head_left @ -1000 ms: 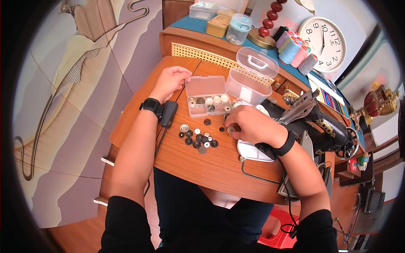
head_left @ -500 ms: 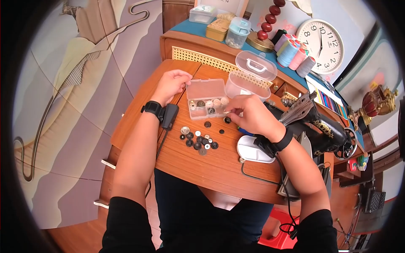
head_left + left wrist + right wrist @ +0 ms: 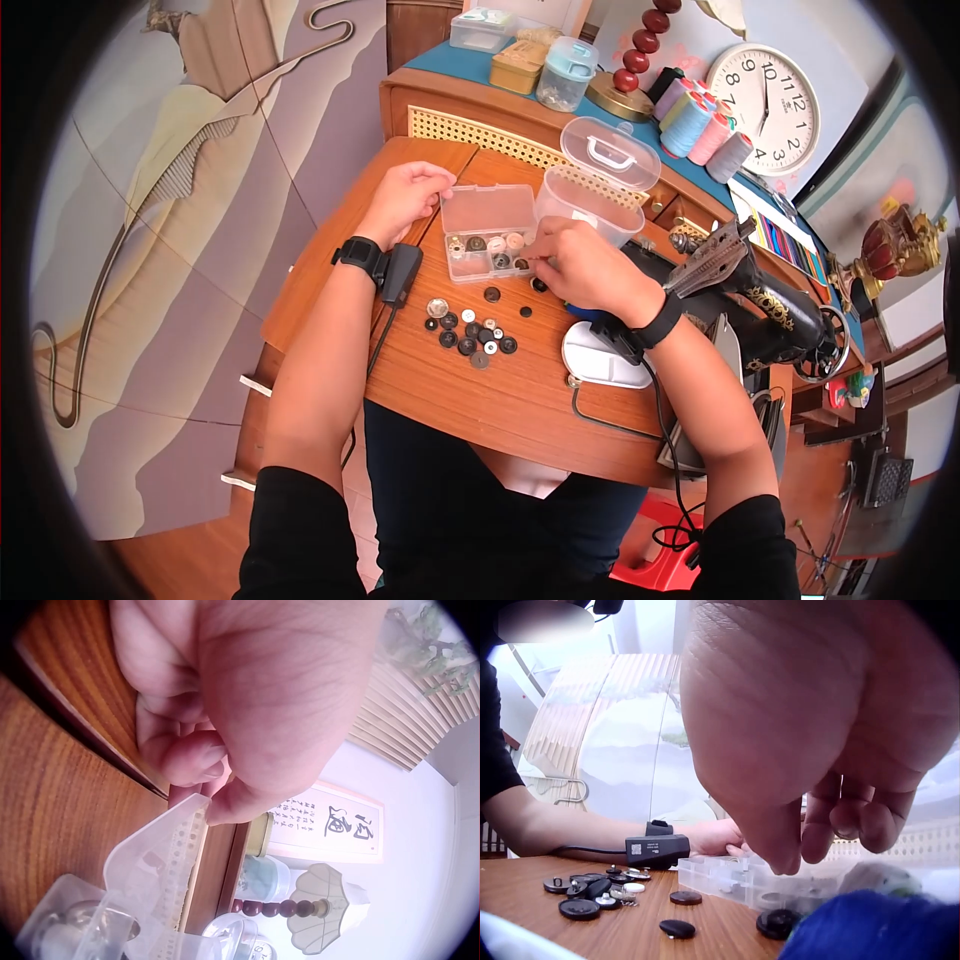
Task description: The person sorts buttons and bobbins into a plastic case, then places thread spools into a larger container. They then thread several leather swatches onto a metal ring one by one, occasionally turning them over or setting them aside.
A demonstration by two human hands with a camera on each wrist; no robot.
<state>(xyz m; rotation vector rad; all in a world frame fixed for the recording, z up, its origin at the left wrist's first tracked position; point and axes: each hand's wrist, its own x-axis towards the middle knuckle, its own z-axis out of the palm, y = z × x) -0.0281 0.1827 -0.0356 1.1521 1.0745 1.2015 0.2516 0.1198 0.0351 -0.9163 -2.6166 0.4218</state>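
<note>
The clear divided box (image 3: 497, 264) stands on the table with its lid (image 3: 488, 208) raised and several buttons in its compartments. My left hand (image 3: 405, 203) pinches the lid's upper left corner; the left wrist view shows thumb and finger at the lid (image 3: 154, 862). Bent fingers of my right hand (image 3: 590, 268) reach the box's right end, beside a brown button (image 3: 521, 264). In the right wrist view my right hand (image 3: 810, 735) points fingertips down over the box (image 3: 724, 879); whether they hold anything is hidden. Loose buttons (image 3: 467, 346) lie in front of the box.
Behind the box stands a clear container (image 3: 590, 204) with its lid open. A white divided tray (image 3: 604, 357) lies near the right forearm, beside a black sewing machine (image 3: 775, 307). Thread spools (image 3: 690, 122) and a clock (image 3: 765, 108) are at the back.
My right hand has moved from the table beside the white tray up and left to the box's right end. My left hand keeps its place on the lid.
</note>
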